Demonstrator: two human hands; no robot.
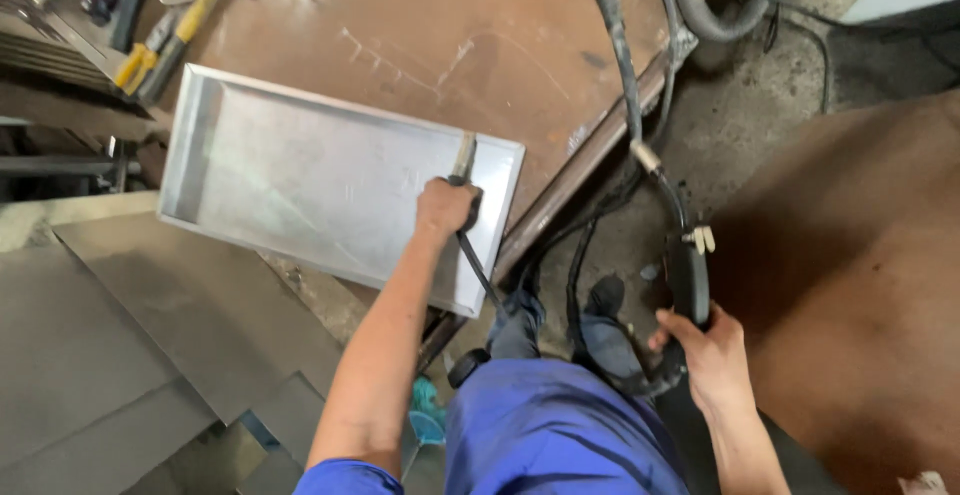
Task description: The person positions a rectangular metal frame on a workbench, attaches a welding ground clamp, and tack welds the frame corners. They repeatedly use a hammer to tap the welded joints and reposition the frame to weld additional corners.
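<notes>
A shallow sheet-metal tray (300,170) lies on a rusty brown steel table (430,35). My left hand (447,207) reaches over the tray's right end and grips a thin dark-handled tool (464,170) whose metal tip rests against the tray's far right corner. My right hand (706,351) hangs low at the right, closed around a black welding torch handle (688,285) with a thick black hose (622,65) running up to the table's far edge. My blue trousers (555,425) fill the bottom centre.
Yellow-handled pliers and other hand tools (150,45) lie at the table's far left. Flat grey metal sheets (120,335) are stacked at the lower left. Cables and a grey hose (700,5) cross the concrete floor. A large brown plate (860,275) stands at the right.
</notes>
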